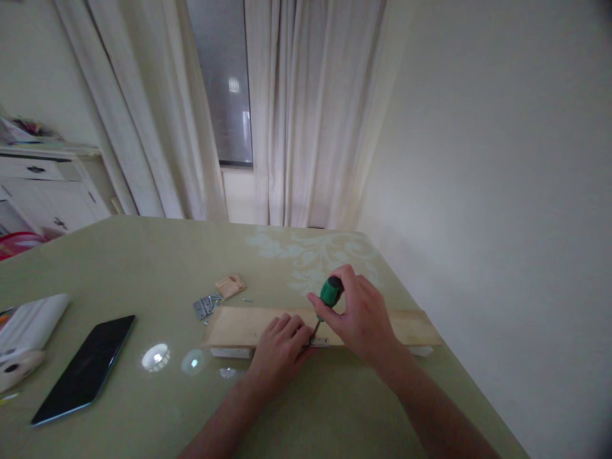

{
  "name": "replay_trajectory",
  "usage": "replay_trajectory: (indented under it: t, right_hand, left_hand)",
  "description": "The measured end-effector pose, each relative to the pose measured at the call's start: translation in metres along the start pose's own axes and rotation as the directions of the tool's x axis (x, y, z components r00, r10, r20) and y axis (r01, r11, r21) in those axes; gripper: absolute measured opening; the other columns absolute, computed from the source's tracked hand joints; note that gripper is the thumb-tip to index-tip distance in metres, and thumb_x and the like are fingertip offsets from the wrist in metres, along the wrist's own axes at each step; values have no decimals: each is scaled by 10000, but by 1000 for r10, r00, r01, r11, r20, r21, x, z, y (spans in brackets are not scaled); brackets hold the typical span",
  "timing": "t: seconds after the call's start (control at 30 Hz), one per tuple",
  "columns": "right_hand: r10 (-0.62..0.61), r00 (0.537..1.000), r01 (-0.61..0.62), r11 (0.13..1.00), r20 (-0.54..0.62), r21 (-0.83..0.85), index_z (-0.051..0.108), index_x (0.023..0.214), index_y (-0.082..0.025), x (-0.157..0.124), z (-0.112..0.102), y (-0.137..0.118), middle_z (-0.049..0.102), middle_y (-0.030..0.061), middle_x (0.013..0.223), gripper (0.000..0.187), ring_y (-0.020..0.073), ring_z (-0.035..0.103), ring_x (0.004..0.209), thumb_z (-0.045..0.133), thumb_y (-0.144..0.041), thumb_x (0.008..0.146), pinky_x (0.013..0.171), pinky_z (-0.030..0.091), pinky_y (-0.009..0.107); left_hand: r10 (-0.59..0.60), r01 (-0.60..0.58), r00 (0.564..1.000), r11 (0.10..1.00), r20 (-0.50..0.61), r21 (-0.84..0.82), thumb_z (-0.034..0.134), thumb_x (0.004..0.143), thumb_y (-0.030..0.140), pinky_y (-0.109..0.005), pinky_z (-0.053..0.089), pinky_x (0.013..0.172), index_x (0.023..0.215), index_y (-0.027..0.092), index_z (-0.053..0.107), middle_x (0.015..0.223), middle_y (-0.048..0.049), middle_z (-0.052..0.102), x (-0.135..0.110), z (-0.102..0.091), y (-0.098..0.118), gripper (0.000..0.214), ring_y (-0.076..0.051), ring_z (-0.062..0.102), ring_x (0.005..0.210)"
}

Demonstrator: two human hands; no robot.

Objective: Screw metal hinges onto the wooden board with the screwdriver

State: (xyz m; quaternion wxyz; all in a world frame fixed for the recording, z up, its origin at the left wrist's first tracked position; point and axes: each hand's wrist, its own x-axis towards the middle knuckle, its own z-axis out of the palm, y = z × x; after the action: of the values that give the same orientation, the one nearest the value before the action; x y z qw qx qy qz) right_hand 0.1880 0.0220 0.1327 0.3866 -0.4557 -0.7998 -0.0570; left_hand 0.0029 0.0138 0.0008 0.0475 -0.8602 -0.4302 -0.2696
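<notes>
A long pale wooden board (229,325) lies crosswise in front of me, raised on white blocks (232,352). At its near edge sits a small metal hinge (320,342). My right hand (363,312) is closed around the green and black handle of a screwdriver (329,292). The screwdriver leans, its shaft running down to the hinge; the tip and any screw there are too small to make out. Left of the hinge, my left hand (284,344) grips the board's near edge, fingers curled on top and thumb at the front beside the hinge.
Behind the board's left end lie loose metal hinges (204,307), several screws (217,298) and a small wooden piece (230,285). A dark tablet (86,366) and a white case (36,319) are at the left. A wall (502,223) borders the table's right side.
</notes>
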Motion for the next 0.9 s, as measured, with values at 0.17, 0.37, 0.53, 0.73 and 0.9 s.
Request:
replay_trajectory:
  t: [0.17,0.37,0.53,0.73,0.9]
  right_hand:
    - [-99,957,74,992,271,98,591,1142,-238,20,-30,6,713,7,925,323,185,664,796,777,-386,923,746,491,301]
    - [-255,619,482,870,743,-104,692,1021,-211,75,-74,-12,736,49,975,237,219,692,838,800,-393,914,671,420,294]
    - [-1,479,575,756,878,-313,787,949,-155,95,-70,-36,776,148,858,448,280,730,786,583,-546,1026,642,415,325]
    - [-94,315,787,583,944,-204,642,1366,-228,109,-69,-55,786,121,1044,470,263,742,873,677,-505,989,611,395,301]
    - [-312,47,910,405,949,88,600,1383,-321,115,-60,-70,769,93,1102,319,240,727,961,563,-325,1067,677,402,310]
  left_hand:
    - [-7,7,1000,1000,-8,-14,774,928,292,-398,430,807,1064,244,634,1021,-26,664,1,1,1,201,-253,568,943]
    - [-12,12,1000,1000,-12,-13,784,927,313,-399,439,823,1061,237,657,1035,-35,684,2,0,2,200,-261,595,970]
    - [-14,13,1000,999,-16,-30,757,951,303,-390,441,829,1043,225,674,1031,-41,693,3,-2,3,147,-253,604,972]
    - [0,-1,1000,999,-25,-39,717,980,304,-372,441,827,991,211,676,1005,-42,691,3,-4,1,102,-242,615,961]
    - [-15,15,1000,1000,-4,-23,718,979,330,-390,433,867,1009,232,679,1046,-50,712,3,-2,0,109,-264,620,1027]
